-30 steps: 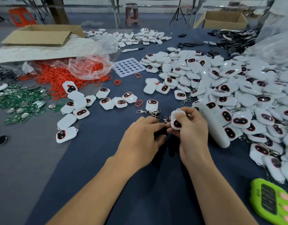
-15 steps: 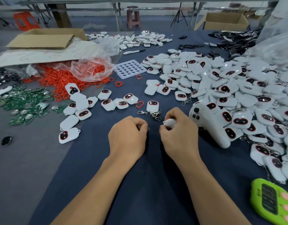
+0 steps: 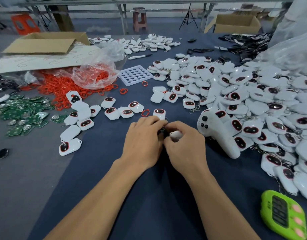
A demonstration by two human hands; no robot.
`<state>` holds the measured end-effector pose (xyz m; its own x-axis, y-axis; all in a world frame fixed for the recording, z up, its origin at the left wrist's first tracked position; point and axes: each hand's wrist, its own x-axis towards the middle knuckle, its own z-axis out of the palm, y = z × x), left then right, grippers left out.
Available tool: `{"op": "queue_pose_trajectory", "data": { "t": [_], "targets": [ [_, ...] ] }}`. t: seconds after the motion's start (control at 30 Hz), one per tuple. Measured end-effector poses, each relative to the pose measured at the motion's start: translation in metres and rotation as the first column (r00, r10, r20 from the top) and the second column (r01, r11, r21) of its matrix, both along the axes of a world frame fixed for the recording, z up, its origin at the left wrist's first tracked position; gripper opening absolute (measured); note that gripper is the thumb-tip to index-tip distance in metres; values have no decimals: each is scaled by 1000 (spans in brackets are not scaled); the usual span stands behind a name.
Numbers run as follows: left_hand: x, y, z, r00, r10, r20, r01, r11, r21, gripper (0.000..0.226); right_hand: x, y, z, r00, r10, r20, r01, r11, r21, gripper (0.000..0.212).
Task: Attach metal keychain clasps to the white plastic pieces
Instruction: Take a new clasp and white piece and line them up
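The left hand is closing in, apart half a second ago, fingers curled, though what they're pinching is hidden. Now it's touching the right hand, which is gripping the white plastic piece over the tabletop. Clasp-threading is probably starting. The piece's long axis seems crosswise, exposed end pointing left.

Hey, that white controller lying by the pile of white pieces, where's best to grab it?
Take the white controller by its handle end, coming from the near left: that end points toward you over bare cloth, while white pieces crowd its right side.
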<state>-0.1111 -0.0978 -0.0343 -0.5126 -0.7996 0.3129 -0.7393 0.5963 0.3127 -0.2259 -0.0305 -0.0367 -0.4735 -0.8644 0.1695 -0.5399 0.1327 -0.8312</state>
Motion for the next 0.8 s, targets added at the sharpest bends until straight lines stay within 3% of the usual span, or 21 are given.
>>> {"op": "queue_pose_trajectory", "data": {
  "t": [0.1,0.27,0.47,0.6,0.7,0.8],
  "targets": [
    [-1,-4,-3,997,78,8,-77,996,-32,28,1,-3,-3,991,37,-132,-26,996,84,33],
    [6,-22,-5,963,192,-191,-156,969,191,39,1,-6,-5,987,10,-163,7,994,107,25],
    [10,-38,-1,903,295,-312,-194,928,318,30,3,-6,-6,982,-5,-191,24,995,99,44],
    [12,-36,-1,902,379,-208,-333,916,224,34,4,-8,-3,974,-31,-223,53,994,94,49],
    [16,-26,2,909,396,-127,-386,917,96,22,6,-5,-2,971,-29,-238,55,993,101,48],
    [8,-12,9,930,291,-225,-299,954,-2,24,7,3,5,980,-107,-168,109,994,3,41]
  ]
}}
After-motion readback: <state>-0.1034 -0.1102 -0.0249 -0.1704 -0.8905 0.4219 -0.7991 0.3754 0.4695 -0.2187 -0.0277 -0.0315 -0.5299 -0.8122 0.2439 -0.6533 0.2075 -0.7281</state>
